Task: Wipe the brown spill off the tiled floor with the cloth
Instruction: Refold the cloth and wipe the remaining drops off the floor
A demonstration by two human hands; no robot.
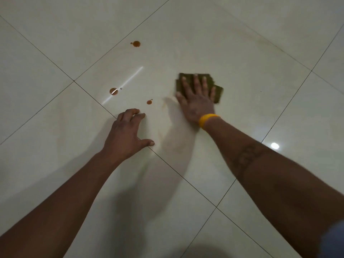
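An olive-green folded cloth (217, 94) lies flat on the glossy white tiled floor (242, 53). My right hand (197, 101), with a yellow wristband, presses down on it with fingers spread. Brown drops sit to the left of the cloth: one far drop (136, 43), one on the left (113, 91) and a small one (149, 102) just ahead of my left hand. My left hand (128, 133) rests on its fingertips on the floor, fingers apart, holding nothing. A faint brownish smear (164, 107) marks the tile between the two hands.
Dark grout lines (74, 81) cross the floor diagonally. Light reflections show as a bright streak (130, 79) and a round spot (275, 145). Shadows of my arms fall on the tiles near me.
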